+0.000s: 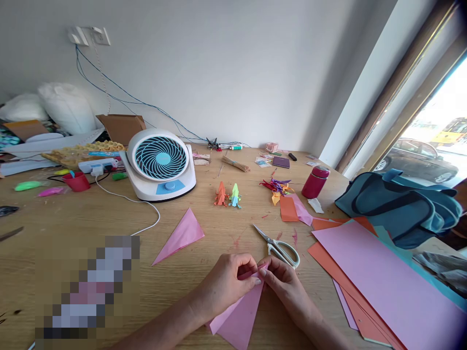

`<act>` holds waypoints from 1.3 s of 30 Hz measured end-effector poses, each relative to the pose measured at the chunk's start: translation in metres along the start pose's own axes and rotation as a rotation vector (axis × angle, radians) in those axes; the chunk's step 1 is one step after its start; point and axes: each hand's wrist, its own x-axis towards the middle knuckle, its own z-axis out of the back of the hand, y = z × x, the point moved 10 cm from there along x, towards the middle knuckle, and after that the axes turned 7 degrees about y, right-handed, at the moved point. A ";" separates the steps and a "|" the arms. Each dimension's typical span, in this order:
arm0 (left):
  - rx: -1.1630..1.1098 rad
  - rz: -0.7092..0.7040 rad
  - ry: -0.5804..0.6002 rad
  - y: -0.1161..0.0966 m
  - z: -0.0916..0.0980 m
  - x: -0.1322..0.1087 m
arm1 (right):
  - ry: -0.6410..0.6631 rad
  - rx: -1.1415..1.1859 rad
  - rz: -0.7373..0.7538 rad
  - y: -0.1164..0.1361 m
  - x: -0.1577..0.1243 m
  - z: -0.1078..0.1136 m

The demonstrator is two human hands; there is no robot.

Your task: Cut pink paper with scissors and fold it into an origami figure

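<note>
Pink paper triangle (pixel 239 316) points away, tip pinched between both hands (pixel 226 286).

Wooden table (pixel 91 214): white fan (pixel 160 163) at ten o'clock, scissors (pixel 279 248) near centre, pink folded paper (pixel 239 316) at six, coloured sheets (pixel 383 277) at four, blue bag (pixel 401 204) at two, possibly origami figures (pixel 228 194) at twelve.

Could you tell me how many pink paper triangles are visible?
2: one triangle on the table by the fan cable; another triangle between left hand and right hand.
</note>
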 end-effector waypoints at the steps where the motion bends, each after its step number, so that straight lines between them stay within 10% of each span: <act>1: 0.003 -0.003 0.000 -0.002 0.001 0.000 | -0.001 0.004 -0.001 0.000 0.000 0.000; 39: 0.348 -0.018 0.006 -0.025 0.007 -0.009 | -0.062 -0.005 0.028 0.018 -0.005 0.004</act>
